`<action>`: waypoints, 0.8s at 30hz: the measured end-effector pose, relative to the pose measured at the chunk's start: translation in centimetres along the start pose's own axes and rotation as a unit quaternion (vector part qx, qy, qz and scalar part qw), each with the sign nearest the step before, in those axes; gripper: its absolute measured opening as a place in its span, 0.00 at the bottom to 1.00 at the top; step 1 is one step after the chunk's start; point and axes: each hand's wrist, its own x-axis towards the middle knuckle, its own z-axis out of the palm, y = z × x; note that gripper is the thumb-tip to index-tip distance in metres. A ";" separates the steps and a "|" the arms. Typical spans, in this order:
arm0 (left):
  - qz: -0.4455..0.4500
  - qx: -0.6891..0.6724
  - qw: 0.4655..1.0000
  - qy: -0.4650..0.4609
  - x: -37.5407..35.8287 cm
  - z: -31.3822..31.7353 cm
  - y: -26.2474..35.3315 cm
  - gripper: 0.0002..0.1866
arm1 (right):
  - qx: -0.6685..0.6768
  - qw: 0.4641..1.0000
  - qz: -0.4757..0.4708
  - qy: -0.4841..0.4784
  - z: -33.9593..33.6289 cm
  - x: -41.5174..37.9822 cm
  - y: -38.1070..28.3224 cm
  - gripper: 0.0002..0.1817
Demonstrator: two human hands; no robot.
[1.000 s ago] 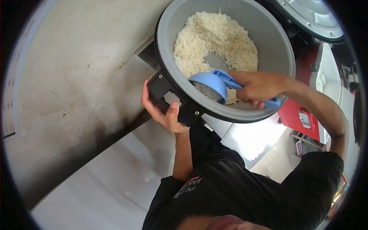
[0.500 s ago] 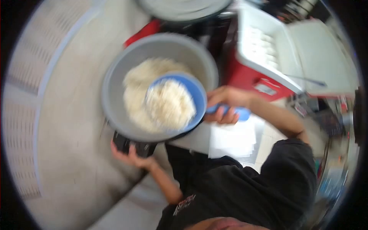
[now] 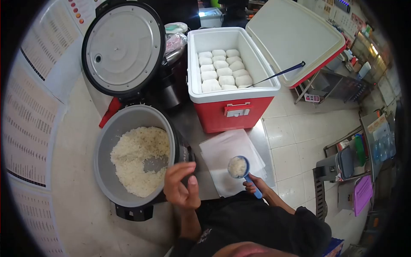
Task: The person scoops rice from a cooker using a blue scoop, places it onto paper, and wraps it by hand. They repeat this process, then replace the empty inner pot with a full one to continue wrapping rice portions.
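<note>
My right hand (image 3: 256,185) is closed round the handle of a blue scoop (image 3: 247,171), whose cup is full of white rice (image 3: 236,167). The scoop is above a stack of white paper sheets (image 3: 229,150). Raised beside the front right rim of the cooker pot (image 3: 102,145), my left hand (image 3: 182,186) has its fingers bent but apart, with nothing in it. Cooked rice (image 3: 132,171) lies in the grey pot, and a hollow in it bares part of the bottom.
Behind the pot stands the cooker's open round lid (image 3: 124,47). A red cooler (image 3: 233,113) with its lid (image 3: 291,38) raised holds several rows of white wrapped packets (image 3: 222,70). A long dark-handled utensil (image 3: 278,76) leans across its edge. Printed sheets (image 3: 25,111) cover the left wall.
The rice-filled scoop has moved from over the pot to the right, above the paper. My left hand has left the cooker's front handle and risen. The view has shifted, showing more of the cooler.
</note>
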 end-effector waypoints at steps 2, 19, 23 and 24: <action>0.039 -0.174 0.984 -0.004 3.9 1.0 2.4 0.15 | -0.016 0.998 0.059 0.022 -1.2 0.7 -1.1 0.24; 0.091 -0.645 0.637 -0.412 10.1 -0.2 9.1 0.16 | -0.035 0.999 0.040 0.008 -3.1 5.6 0.4 0.18; 0.095 -0.645 0.629 -0.423 9.9 -0.2 9.1 0.16 | -0.016 0.999 0.027 0.014 -2.7 5.9 0.8 0.18; 0.095 -0.645 0.628 -0.425 9.9 -0.2 9.2 0.16 | -0.015 0.999 0.028 0.015 -2.3 5.7 1.2 0.18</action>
